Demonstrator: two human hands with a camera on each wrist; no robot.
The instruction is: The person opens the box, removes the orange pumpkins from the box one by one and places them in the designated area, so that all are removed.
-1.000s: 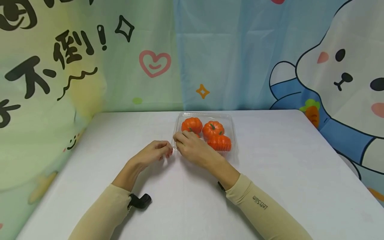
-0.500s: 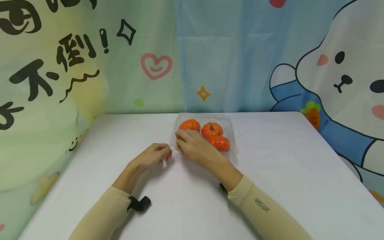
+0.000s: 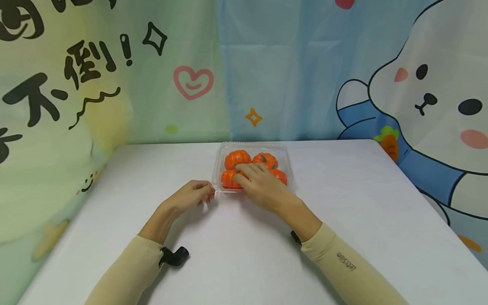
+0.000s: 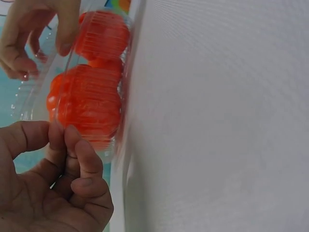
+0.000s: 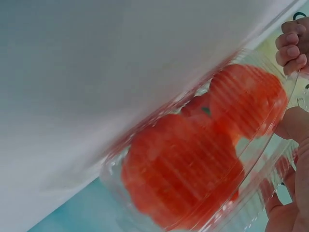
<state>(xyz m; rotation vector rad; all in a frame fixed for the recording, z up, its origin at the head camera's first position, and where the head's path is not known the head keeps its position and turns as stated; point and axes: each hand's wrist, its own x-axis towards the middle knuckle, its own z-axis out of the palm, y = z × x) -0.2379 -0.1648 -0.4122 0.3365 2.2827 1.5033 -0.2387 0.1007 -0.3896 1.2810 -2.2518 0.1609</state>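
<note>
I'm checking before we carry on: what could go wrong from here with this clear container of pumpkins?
The left grip pinches the clear container only at its near-left corner, so a tug might flex the rim or drag the container across the table.

The right grip reaches over the pumpkins; its fingers could snag one on the way out. They sit close together, so a bump may shift a neighbour.
</note>
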